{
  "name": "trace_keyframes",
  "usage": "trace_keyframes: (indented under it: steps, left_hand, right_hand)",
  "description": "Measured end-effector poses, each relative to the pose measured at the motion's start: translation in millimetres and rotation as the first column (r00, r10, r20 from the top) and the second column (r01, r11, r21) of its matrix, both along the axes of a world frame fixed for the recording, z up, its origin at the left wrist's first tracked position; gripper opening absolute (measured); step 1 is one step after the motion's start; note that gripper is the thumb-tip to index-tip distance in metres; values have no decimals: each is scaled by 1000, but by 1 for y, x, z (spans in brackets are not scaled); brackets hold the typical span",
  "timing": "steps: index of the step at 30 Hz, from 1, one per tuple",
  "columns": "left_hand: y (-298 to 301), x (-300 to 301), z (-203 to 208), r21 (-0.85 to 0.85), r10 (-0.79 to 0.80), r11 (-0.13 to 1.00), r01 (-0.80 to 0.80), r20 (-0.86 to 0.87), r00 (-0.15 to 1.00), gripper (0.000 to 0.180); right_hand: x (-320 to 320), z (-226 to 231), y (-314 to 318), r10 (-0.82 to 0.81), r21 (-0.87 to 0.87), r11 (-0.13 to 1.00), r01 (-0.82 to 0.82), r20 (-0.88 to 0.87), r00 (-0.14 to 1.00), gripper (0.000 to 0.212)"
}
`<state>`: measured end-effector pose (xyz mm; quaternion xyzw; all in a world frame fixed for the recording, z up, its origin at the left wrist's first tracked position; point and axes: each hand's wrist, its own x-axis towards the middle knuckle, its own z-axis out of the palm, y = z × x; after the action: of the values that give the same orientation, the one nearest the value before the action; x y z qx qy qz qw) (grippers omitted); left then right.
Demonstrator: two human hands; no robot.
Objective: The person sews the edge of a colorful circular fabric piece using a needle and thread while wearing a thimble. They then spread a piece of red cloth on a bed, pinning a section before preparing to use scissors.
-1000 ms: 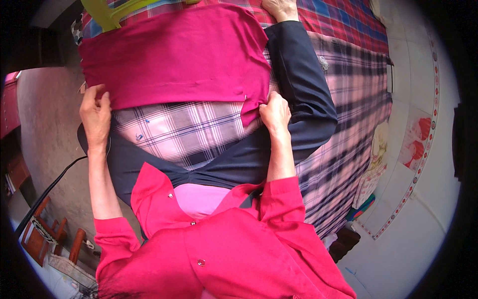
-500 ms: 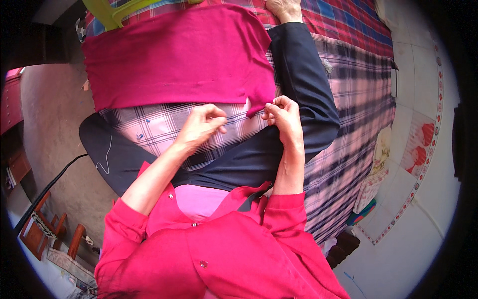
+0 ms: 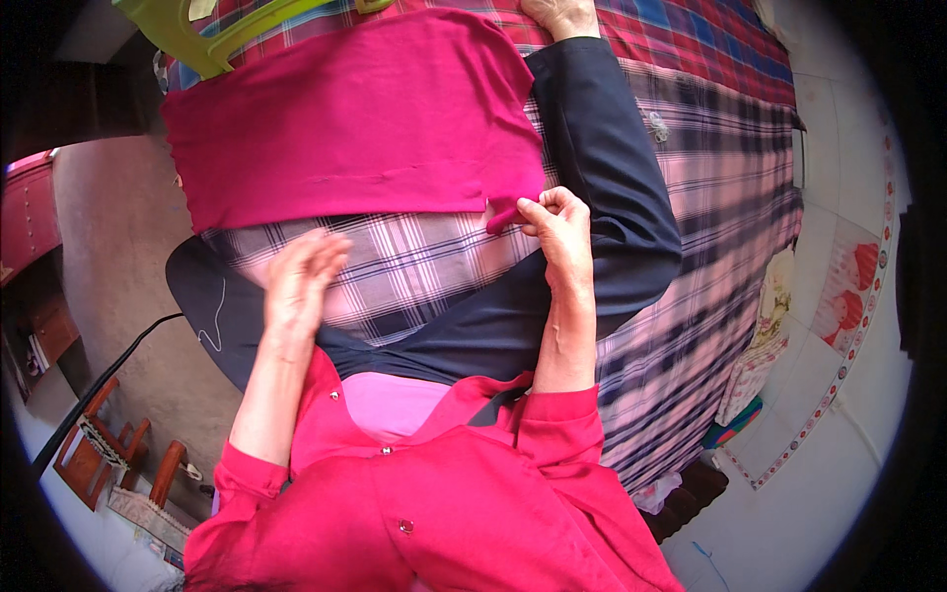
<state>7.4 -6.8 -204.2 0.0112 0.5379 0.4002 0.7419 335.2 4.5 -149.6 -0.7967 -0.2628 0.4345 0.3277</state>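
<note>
A magenta cloth (image 3: 345,128) lies spread across the plaid bed cover in front of me, with a line of small puckers along its near part. My right hand (image 3: 562,225) pinches the cloth's near right corner, which is bunched and slightly lifted between thumb and fingers. Over the plaid cover, below the cloth's near left edge, is my left hand (image 3: 301,281), apart from the cloth. Its fingers are bent and pressed together, the tips blurred by motion. Whatever they hold, if anything, is too small to make out.
My crossed legs in dark trousers (image 3: 602,178) frame the plaid bed cover (image 3: 705,217). A white thread (image 3: 214,316) lies on my left trouser leg. A lime-green plastic stool (image 3: 197,44) stands beyond the cloth at far left. A small clear crumpled thing (image 3: 656,126) lies right of my leg.
My left hand has swung left and slightly toward me, away from the cloth's corner. My right hand keeps its pinch on the corner, hardly moving. The view has shifted slightly.
</note>
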Motion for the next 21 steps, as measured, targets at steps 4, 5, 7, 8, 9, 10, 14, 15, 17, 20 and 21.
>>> trace_keyframes:
  steps: [4, 5, 7, 8, 9, 10, 14, 15, 17, 20, 21]
  left_hand:
    - [15, -56, -15, -124, 337, 927, -355, -144, 930, 25]
    - [21, -60, -21, -128, 343, 924, -361, -144, 928, 23]
    - [36, -63, -32, -131, 354, 919, -372, -141, 924, 19]
    - [43, -62, -36, -115, 324, 932, -344, -162, 932, 17]
    - [51, -61, -39, -101, 290, 945, -311, -181, 940, 16]
    - [59, -58, -40, -89, 257, 956, -279, -201, 945, 14]
    - [94, -64, -26, 62, 270, 963, -263, -231, 935, 12]
    - [100, -74, -18, 130, 273, 960, -246, -257, 927, 12]
    - [113, -86, 6, 219, 310, 944, -246, -340, 888, 13]
    - [117, -124, 34, 302, 300, 931, -206, -309, 903, 11]
    - [118, -119, 46, 367, 382, 899, -238, -392, 837, 12]
  right_hand:
    - [2, -6, -1, -70, 63, 994, 85, -204, 976, 10]
    - [2, -4, -1, -89, 64, 992, 107, -235, 968, 9]
    - [1, 2, -1, -124, 69, 986, 151, -294, 948, 10]
    - [0, 4, -1, -128, 66, 985, 161, -352, 927, 10]
    - [0, 7, -2, -135, 62, 983, 174, -404, 905, 11]
    - [0, 10, -3, -140, 56, 981, 185, -455, 879, 12]
    - [-16, 18, -11, -169, 53, 968, 246, -587, 791, 9]
    - [-19, 16, -15, -155, 49, 971, 235, -623, 767, 9]
    - [-33, 21, -23, -139, 43, 974, 220, -658, 740, 9]
    - [-62, 35, -37, -111, 49, 979, 199, -687, 718, 19]
    - [-71, 34, -43, -97, 65, 980, 188, -669, 737, 20]
